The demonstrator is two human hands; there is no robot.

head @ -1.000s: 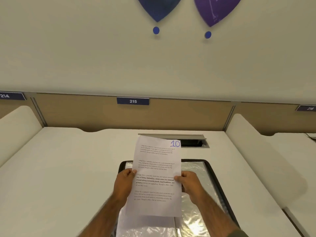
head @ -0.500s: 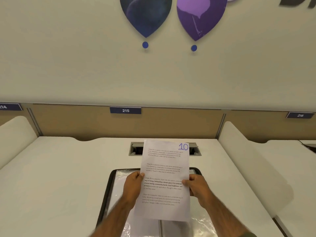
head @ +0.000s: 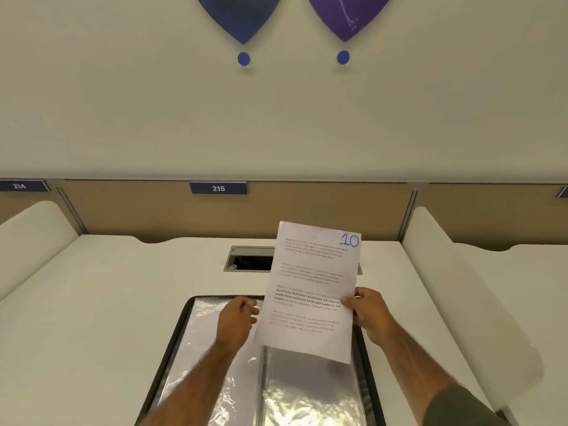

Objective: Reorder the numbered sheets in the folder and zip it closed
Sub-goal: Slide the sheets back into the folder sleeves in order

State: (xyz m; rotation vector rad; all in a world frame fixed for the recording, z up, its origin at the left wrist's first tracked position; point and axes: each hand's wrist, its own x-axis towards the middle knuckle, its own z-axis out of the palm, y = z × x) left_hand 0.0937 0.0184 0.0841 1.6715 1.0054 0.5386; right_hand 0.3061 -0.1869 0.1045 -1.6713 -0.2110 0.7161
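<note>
A printed white sheet marked "10" in blue at its top right corner is held upright above the open folder, leaning slightly to the right. My right hand pinches its right edge with thumb in front. My left hand hovers just off the sheet's left edge, fingers loosely curled, holding nothing. The black-rimmed zip folder lies open on the white desk below my hands, showing shiny clear plastic sleeves on both sides of its spine. The folder's near end is cut off by the frame.
A rectangular cable opening sits in the desk behind the folder. White side dividers flank the desk. A tan back panel carries the label 215.
My left hand has let go of the sheet's left edge. The sheet has shifted to the right, held by my right hand alone. The camera view has also moved.
</note>
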